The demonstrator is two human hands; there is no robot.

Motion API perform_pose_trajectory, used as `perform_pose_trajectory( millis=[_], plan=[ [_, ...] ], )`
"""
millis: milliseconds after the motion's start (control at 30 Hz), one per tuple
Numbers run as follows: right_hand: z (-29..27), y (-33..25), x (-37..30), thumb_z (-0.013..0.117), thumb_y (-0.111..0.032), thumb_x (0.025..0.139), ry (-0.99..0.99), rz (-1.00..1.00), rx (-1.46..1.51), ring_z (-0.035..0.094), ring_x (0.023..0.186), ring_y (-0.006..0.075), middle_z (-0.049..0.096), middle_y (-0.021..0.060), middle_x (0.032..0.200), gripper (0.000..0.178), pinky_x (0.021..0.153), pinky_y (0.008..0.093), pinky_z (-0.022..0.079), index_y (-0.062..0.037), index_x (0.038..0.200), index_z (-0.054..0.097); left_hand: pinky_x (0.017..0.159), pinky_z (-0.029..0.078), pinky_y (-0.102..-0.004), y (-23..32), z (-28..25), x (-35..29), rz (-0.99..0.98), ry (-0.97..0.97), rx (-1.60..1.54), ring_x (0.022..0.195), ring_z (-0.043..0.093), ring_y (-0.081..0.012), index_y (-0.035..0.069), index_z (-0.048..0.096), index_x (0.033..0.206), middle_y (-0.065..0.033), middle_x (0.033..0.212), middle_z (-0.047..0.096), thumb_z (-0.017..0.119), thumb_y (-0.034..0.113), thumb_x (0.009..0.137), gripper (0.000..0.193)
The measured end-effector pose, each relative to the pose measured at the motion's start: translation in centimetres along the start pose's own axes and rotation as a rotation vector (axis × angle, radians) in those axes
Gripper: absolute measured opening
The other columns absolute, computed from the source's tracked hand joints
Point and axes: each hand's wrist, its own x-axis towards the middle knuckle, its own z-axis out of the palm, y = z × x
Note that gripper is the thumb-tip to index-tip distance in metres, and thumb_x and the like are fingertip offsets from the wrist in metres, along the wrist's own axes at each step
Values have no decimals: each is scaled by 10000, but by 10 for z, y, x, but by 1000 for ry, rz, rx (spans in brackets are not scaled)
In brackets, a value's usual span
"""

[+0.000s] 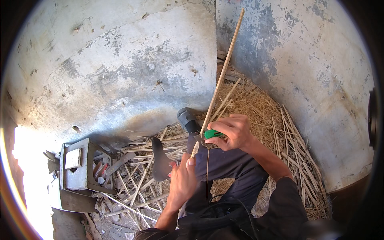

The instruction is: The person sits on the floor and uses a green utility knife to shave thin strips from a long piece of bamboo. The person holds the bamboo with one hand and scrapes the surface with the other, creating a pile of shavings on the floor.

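My left hand (185, 180) is closed around the lower end of a long, thin wooden strip (223, 72). The strip slants up and away to the right, its far end in front of the wall corner. In my right hand (235, 133) is a green-handled knife (210, 134). Its short blade lies against the strip just above my left hand, where the wood looks pale and freshly shaved. A thin, string-like line (207, 172) hangs straight down below the knife. Both hands are over my dark-trousered legs (224, 162).
Loose wooden strips (138, 182) lie crisscrossed on the floor at left. Straw-like shavings (256, 100) cover the ground ahead, and more strips (302, 172) are piled at right. A small wooden box (76, 180) stands at far left. Worn walls (120, 72) meet in a corner ahead.
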Motion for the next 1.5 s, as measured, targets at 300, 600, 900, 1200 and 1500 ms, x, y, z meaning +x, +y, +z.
perform_pose_trajectory(
  millis=[300,600,900,1200,1500],
  plan=[
    [-32,72,-10,584,-528,1114,302,462,61,380,544,75,512,-37,675,521,534,322,272,-47,990,744,615,429,-396,-14,6,-35,-32,-95,-145,603,501,-233,14,569,1008,-90,692,505,334,360,1207,464],
    [-20,43,-10,759,-421,1025,-67,336,177,701,620,154,743,63,808,334,519,303,503,-97,1099,721,752,473,-481,-18,-3,-15,-8,-10,-153,717,610,-409,3,588,1097,-179,770,611,363,267,1196,361],
    [-10,13,-3,843,-409,932,-126,-4,215,716,644,215,727,5,826,327,571,334,541,-104,961,732,761,453,-504,-7,-4,0,-7,8,-116,743,613,-427,5,574,1094,-196,776,603,371,330,1199,397],
    [1,2,-4,856,-428,914,-42,-55,218,653,547,190,644,-6,714,339,509,334,493,-112,971,749,602,321,-319,-7,1,6,98,-17,-241,664,360,-106,31,516,982,-9,735,425,315,368,1217,458],
    [-4,-1,-2,870,-440,896,5,-54,113,611,511,161,605,-20,659,343,483,317,462,-118,954,765,573,250,-282,-4,4,3,42,-38,-384,662,303,-64,59,528,999,50,758,387,333,427,1210,467]
  ],
)
